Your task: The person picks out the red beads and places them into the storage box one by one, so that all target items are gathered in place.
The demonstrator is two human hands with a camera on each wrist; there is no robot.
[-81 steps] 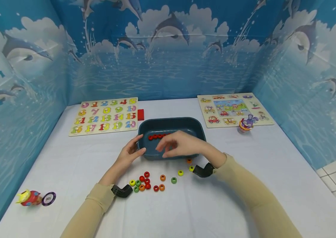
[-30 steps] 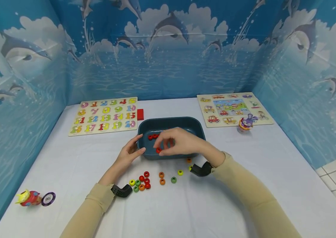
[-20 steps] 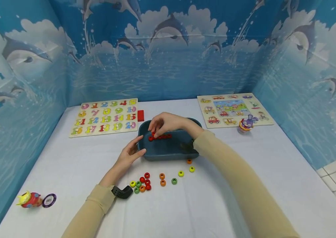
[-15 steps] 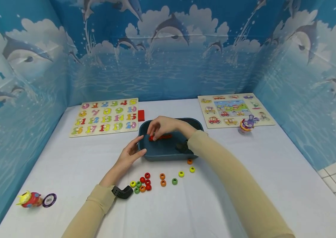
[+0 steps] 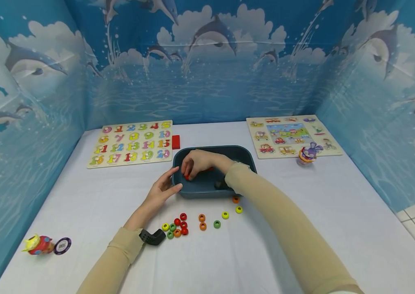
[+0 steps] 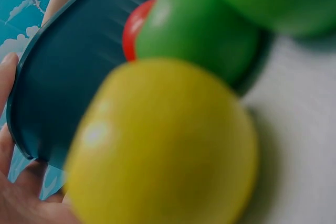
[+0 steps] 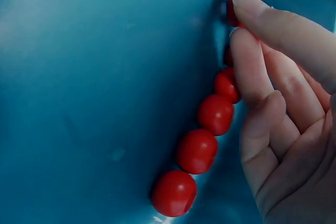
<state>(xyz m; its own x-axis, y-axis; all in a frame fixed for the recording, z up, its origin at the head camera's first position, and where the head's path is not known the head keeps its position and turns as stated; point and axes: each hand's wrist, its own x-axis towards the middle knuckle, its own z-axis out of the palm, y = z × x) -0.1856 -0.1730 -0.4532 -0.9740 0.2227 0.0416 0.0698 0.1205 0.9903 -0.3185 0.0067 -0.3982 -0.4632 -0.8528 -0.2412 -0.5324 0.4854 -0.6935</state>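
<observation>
A dark blue tray (image 5: 207, 192) stands mid-table, with a row of red beads (image 7: 197, 151) along its floor. At the row's left end my right hand (image 5: 201, 161) reaches in, thumb and finger pinching a red bead (image 7: 230, 11). It covers much of the row in the head view. My left hand (image 5: 158, 195) touches the tray's left end, fingers spread and fairly straight. Loose beads lie in front of the tray: red (image 5: 183, 217), orange (image 5: 201, 217), green (image 5: 217, 224) and yellow (image 5: 225, 215). A blurred yellow bead (image 6: 165, 145) fills much of the left wrist view.
Behind left lies a number board (image 5: 132, 143), a red block (image 5: 176, 142) beside it. A vehicle picture board (image 5: 292, 136) is at back right, a rabbit toy (image 5: 309, 153) at its front edge. A toy figure (image 5: 39, 245) and round chip (image 5: 62, 246) sit front left.
One red bead left the table front and appeared in my right hand. That hand then moved across the tray to the row's left end and lowered. My left hand stayed put.
</observation>
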